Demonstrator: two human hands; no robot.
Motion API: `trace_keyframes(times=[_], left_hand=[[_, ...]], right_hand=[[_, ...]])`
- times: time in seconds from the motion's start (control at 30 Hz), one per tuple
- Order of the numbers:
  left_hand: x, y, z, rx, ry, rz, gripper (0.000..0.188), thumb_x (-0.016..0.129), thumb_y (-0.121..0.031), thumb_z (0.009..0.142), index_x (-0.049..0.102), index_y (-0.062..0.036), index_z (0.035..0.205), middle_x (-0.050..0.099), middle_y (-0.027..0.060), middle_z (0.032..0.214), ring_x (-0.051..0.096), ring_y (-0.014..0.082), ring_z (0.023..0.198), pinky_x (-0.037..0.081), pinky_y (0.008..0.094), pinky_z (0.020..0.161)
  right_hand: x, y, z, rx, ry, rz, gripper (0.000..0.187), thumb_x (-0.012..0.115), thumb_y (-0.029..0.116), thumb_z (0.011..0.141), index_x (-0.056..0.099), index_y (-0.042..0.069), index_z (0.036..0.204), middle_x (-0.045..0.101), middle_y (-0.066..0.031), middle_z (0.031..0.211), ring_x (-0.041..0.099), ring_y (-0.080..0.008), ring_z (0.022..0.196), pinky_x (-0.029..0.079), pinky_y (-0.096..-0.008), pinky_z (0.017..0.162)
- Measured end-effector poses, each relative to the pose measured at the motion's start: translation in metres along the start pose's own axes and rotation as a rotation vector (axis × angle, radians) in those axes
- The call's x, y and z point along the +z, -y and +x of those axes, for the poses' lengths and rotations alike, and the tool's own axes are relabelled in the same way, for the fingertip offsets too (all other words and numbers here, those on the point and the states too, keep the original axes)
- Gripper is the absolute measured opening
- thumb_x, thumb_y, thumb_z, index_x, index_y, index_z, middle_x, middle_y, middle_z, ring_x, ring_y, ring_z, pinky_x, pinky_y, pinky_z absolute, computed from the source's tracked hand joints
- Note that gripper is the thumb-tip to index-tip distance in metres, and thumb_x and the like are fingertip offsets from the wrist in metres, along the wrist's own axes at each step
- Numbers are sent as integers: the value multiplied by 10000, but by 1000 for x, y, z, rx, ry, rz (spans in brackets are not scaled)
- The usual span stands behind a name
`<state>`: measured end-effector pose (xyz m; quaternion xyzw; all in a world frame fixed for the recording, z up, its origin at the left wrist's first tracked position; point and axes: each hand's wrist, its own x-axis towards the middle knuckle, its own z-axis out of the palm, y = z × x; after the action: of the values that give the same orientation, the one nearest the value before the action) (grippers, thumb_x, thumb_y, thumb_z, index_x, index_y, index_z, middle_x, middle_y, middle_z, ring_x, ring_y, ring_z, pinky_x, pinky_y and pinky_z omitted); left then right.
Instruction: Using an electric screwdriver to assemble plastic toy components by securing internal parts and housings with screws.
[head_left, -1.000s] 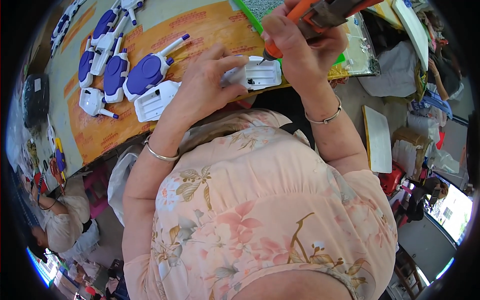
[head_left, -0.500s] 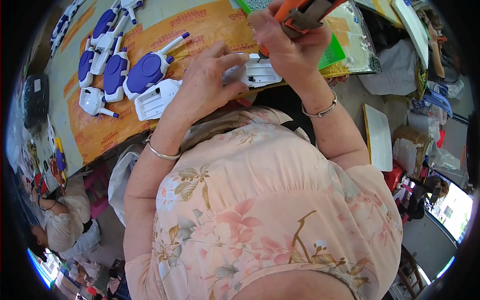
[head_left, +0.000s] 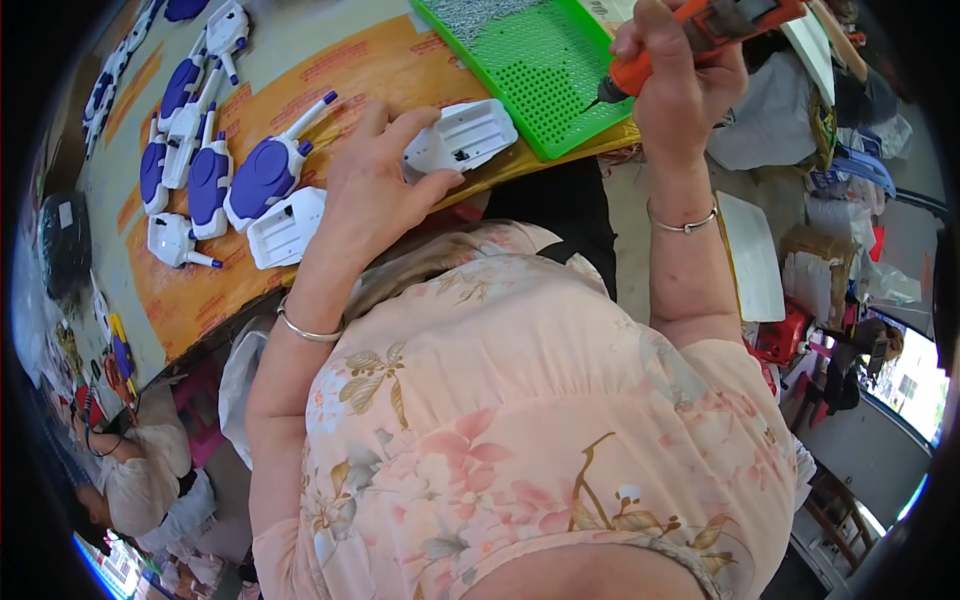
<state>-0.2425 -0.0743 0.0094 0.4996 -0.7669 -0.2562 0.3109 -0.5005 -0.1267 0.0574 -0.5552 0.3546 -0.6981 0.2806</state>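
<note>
Your left hand (head_left: 385, 165) has its thumb and forefinger spread apart, one to each side of the white housing (head_left: 465, 135), whose left end sits in the gap between them. The forefinger reaches the far edge and the thumb lies along the near edge; you cannot tell from here how firmly they press, or whether both really touch. The housing rests near the front edge of the table (head_left: 330, 70), hollow side up, its right end clear of your fingers and just beside the green tray (head_left: 585, 138).

Your right hand (head_left: 690, 100) is closed around the orange power screwdriver (head_left: 632, 75), fingers wrapped round its body. The dark tip points down and left over the perforated floor of the tray, apart from the housing; whether it meets the floor is too small to tell.

Half a second ago that tip was at the housing, and your right hand covered part of the tray. Now the hand and tool are off to the right, more of the tray shows, and the housing's hollow is easier to see. Your left hand is at the same end of the housing as before. The second white housing (head_left: 288, 228) is beside your left wrist, next to the purple-and-white unit (head_left: 265, 180), as it was.
</note>
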Motion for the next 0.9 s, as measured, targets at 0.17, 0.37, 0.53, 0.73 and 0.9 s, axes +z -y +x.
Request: trace_keyframes(times=[0.17, 0.37, 0.53, 0.73, 0.9], left_hand=[[-2, -2, 1, -38, 59, -21, 542, 858, -196, 737, 666, -77, 1230, 598, 120, 1038, 640, 289, 833, 526, 404, 737], [-1, 1, 2, -20, 52, -19, 542, 861, -201, 734, 669, -71, 1224, 603, 121, 1019, 639, 285, 824, 525, 403, 733], [-1, 1, 2, -25, 56, -12, 533, 863, -201, 728, 681, -68, 1211, 608, 122, 1014, 641, 294, 833, 526, 405, 741], [0, 3, 1, -2, 41, -15, 530, 867, -197, 722, 690, -63, 1202, 612, 122, 1016, 643, 297, 844, 527, 409, 749], [-1, 4, 0, 16, 35, -7, 540, 863, -186, 727, 688, -64, 1223, 616, 117, 1023, 644, 293, 859, 525, 408, 756]], right_hand=[[-5, -30, -4, -149, 61, 643, 240, 746, 118, 943, 560, 31, 1066, 646, -35, 790, 597, -91, 598, 473, -230, 540], [-9, -19, -9, -147, 52, 333, 256, 747, 143, 947, 549, 39, 1072, 647, -46, 813, 591, -90, 634, 473, -226, 555], [-10, -13, -11, -60, 20, 30, 255, 741, 147, 952, 546, 37, 1073, 628, -47, 806, 581, -104, 635, 469, -235, 563], [-23, -30, -10, -117, 75, -333, 251, 743, 134, 945, 546, 40, 1070, 632, -45, 807, 587, -98, 637, 471, -235, 570], [-5, -2, -9, -2, -15, 12, 242, 738, 118, 941, 552, 35, 1074, 636, -42, 804, 598, -97, 640, 473, -238, 570]])
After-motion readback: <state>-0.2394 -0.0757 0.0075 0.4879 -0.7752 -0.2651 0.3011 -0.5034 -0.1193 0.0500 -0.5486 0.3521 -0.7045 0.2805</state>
